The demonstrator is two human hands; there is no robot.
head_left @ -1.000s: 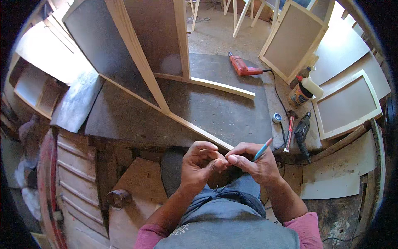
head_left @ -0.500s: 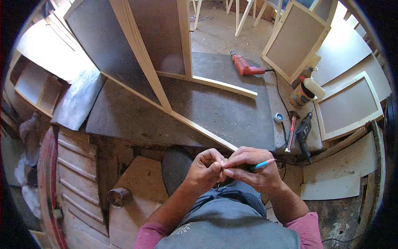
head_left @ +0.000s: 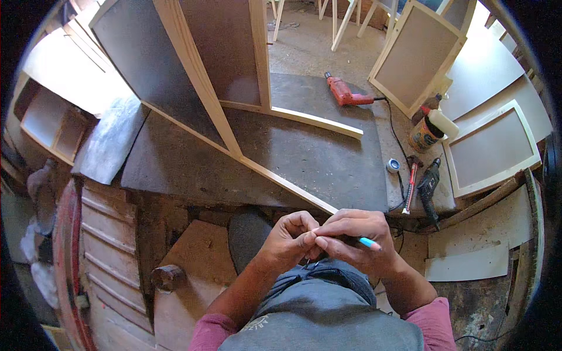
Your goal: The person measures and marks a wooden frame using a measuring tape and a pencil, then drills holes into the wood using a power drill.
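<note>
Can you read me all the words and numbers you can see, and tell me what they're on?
Grey top: pale letters near its left side; I won't copy them out.
Orange-and-dark tub: a printed pattern, too small and blurred to read.
Black drill: a small pale mark, too blurred to read.
Light-blue pencil in the right hand: no writing I can make out.
</note>
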